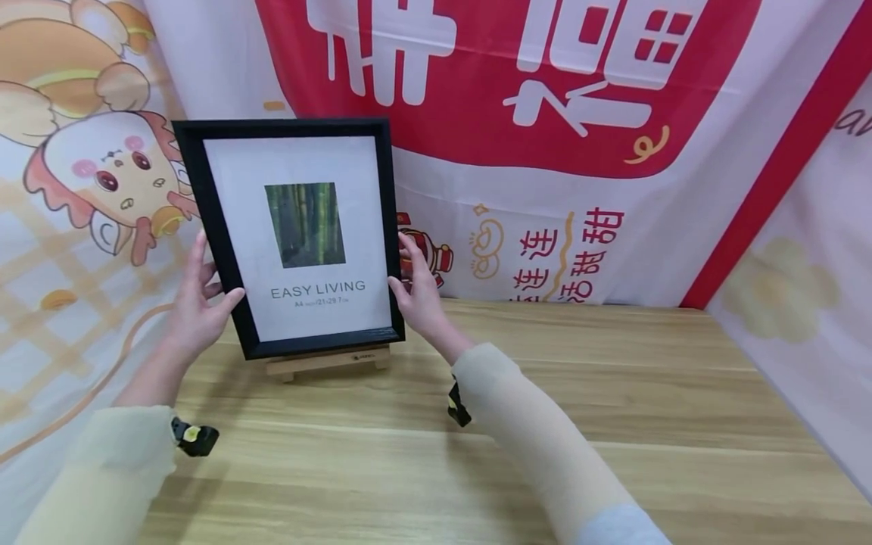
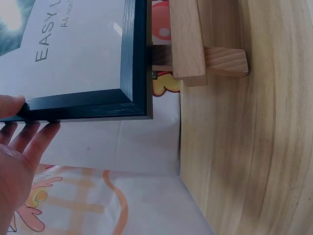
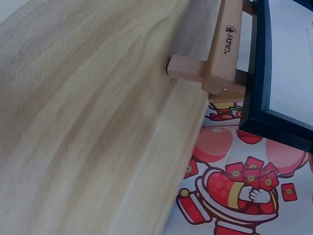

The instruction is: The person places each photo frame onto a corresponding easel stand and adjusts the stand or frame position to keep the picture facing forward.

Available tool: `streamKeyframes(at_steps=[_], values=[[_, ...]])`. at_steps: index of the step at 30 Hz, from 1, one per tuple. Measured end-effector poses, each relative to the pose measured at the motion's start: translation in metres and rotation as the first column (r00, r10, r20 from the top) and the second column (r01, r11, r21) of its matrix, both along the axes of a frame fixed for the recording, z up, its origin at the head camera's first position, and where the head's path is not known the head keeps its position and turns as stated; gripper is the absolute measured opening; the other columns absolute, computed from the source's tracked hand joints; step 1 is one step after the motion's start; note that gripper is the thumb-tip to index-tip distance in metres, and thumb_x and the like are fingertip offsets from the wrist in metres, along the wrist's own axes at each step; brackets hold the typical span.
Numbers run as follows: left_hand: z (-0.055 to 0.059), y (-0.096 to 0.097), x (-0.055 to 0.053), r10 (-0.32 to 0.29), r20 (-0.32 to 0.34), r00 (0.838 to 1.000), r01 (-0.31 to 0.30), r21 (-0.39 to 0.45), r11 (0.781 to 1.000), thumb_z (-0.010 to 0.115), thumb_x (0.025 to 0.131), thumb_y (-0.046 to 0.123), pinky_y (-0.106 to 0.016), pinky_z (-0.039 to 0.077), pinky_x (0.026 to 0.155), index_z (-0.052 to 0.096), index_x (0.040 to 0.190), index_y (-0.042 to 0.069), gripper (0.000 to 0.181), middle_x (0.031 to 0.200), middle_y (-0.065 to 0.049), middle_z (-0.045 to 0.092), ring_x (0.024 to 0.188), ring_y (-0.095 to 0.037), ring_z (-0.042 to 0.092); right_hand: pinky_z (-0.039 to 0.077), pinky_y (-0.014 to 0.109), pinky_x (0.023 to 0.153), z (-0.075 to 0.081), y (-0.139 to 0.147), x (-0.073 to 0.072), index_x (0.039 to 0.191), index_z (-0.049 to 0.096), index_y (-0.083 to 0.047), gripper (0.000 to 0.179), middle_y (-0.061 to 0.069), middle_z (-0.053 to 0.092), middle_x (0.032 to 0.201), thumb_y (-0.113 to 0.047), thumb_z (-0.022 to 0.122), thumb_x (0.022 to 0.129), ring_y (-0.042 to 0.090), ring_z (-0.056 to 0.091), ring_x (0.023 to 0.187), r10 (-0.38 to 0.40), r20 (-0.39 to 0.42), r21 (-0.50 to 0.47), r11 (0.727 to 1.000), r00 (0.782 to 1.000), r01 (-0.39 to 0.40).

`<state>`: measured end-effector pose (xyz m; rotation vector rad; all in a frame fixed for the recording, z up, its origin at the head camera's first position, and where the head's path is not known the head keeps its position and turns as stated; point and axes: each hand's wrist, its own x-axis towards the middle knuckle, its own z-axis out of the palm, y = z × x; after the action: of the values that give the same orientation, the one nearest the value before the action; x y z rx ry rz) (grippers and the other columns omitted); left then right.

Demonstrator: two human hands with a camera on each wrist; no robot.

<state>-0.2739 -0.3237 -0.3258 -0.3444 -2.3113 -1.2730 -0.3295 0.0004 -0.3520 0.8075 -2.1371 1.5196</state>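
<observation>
A black picture frame (image 1: pixel 214 219) stands nearly upright, its white sheet (image 1: pixel 232 182) reading "EASY LIVING" beside a small bamboo picture (image 1: pixel 306 225). My left hand (image 1: pixel 197 303) grips its left side, thumb in front and fingers behind. On the right side, my right hand (image 1: pixel 421 297) holds the frame low down, thumb at the front edge. Just below the frame is a small wooden easel (image 1: pixel 328 363), mostly hidden behind it. Both wrist views show a narrow gap between the frame's bottom edge and the easel's ledge (image 2: pixel 188 44).
The easel's feet (image 3: pixel 186 68) rest on a wood-grain table (image 1: pixel 545 424). A printed cloth (image 1: pixel 450 182) with red and white lettering hangs at the back. Cartoon-printed cloth (image 1: pixel 41 250) covers the left side, and another pale cloth (image 1: pixel 811 303) hangs at the right.
</observation>
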Motion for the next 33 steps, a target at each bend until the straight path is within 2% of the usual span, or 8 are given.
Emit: streamKeyframes(at_steps=[3,6,8,13,16,18,24,33], values=[[-0.002,-0.002,-0.001,0.007,0.036,0.999,-0.007,-0.015,1.000,0.058,0.094,-0.004,-0.032,0.052,0.088,-0.002,0.156,0.037,0.095,0.150,-0.028,0.030,0.118,-0.056,0.045,0.055,0.033,0.081,-0.004,-0.003,-0.001,0.152,0.022,-0.021,0.073,0.015,0.046,0.135,0.006,0.057,0.094,0.025,0.058,0.103,-0.007,-0.002,-0.002,1.000,1.000,0.007],[-0.005,-0.005,-0.001,0.020,0.059,0.998,-0.018,-0.030,0.999,0.057,0.095,-0.001,-0.050,0.047,0.092,-0.004,0.155,0.039,0.095,0.152,-0.028,0.027,0.121,-0.056,0.043,0.054,0.032,0.079,-0.008,-0.005,-0.002,0.152,0.022,-0.019,0.073,0.015,0.046,0.135,0.006,0.058,0.093,0.024,0.057,0.106,-0.007,-0.006,-0.002,1.000,1.000,0.007],[-0.007,-0.006,-0.001,0.023,0.058,0.998,-0.021,-0.034,0.999,0.058,0.095,-0.001,-0.049,0.046,0.094,-0.004,0.156,0.038,0.095,0.151,-0.029,0.027,0.121,-0.056,0.042,0.054,0.030,0.079,-0.010,-0.007,-0.003,0.152,0.022,-0.017,0.074,0.016,0.045,0.136,0.007,0.058,0.093,0.024,0.055,0.109,-0.006,-0.008,-0.003,1.000,1.000,0.006],[-0.013,-0.008,-0.003,0.020,0.021,1.000,-0.020,-0.008,1.000,0.059,0.092,-0.006,-0.015,0.048,0.085,0.000,0.157,0.031,0.095,0.146,-0.033,0.034,0.114,-0.057,0.047,0.053,0.029,0.078,-0.012,-0.009,-0.006,0.152,0.023,-0.017,0.073,0.016,0.047,0.135,0.007,0.059,0.093,0.024,0.055,0.108,-0.011,-0.006,0.013,1.000,1.000,0.011],[-0.016,-0.007,-0.004,0.021,0.011,1.000,-0.021,0.004,1.000,0.060,0.092,-0.006,-0.007,0.045,0.078,0.001,0.157,0.030,0.095,0.144,-0.034,0.036,0.112,-0.057,0.048,0.053,0.029,0.081,-0.012,-0.009,-0.008,0.153,0.023,-0.018,0.073,0.015,0.047,0.137,0.005,0.059,0.093,0.024,0.054,0.112,-0.033,0.004,0.034,0.999,0.999,0.033],[-0.016,-0.006,-0.005,0.023,0.015,1.000,-0.023,0.001,1.000,0.060,0.092,-0.005,-0.011,0.047,0.081,0.001,0.157,0.031,0.095,0.145,-0.033,0.036,0.114,-0.056,0.048,0.053,0.029,0.082,-0.011,-0.009,-0.009,0.153,0.022,-0.017,0.073,0.014,0.046,0.138,0.004,0.059,0.094,0.023,0.052,0.115,-0.049,0.015,0.046,0.998,0.999,0.048],[-0.016,-0.006,-0.007,0.040,0.051,0.998,-0.040,-0.010,0.999,0.058,0.093,-0.004,-0.047,0.046,0.097,-0.001,0.156,0.038,0.096,0.150,-0.029,0.030,0.124,-0.053,0.041,0.054,0.031,0.083,-0.011,-0.009,-0.012,0.154,0.021,-0.018,0.073,0.013,0.044,0.141,0.002,0.059,0.095,0.023,0.051,0.116,-0.053,0.047,0.067,0.997,0.998,0.049],[-0.020,-0.007,-0.019,0.006,0.016,1.000,-0.006,0.006,1.000,0.057,0.091,-0.009,-0.054,0.036,0.106,0.002,0.157,0.030,0.095,0.162,-0.008,0.007,0.138,-0.043,0.026,0.051,0.031,0.091,-0.010,-0.011,-0.016,0.155,0.019,-0.027,0.075,0.006,0.039,0.148,-0.001,0.058,0.096,0.019,0.046,0.126,-0.071,0.146,0.070,0.996,0.987,0.061]])
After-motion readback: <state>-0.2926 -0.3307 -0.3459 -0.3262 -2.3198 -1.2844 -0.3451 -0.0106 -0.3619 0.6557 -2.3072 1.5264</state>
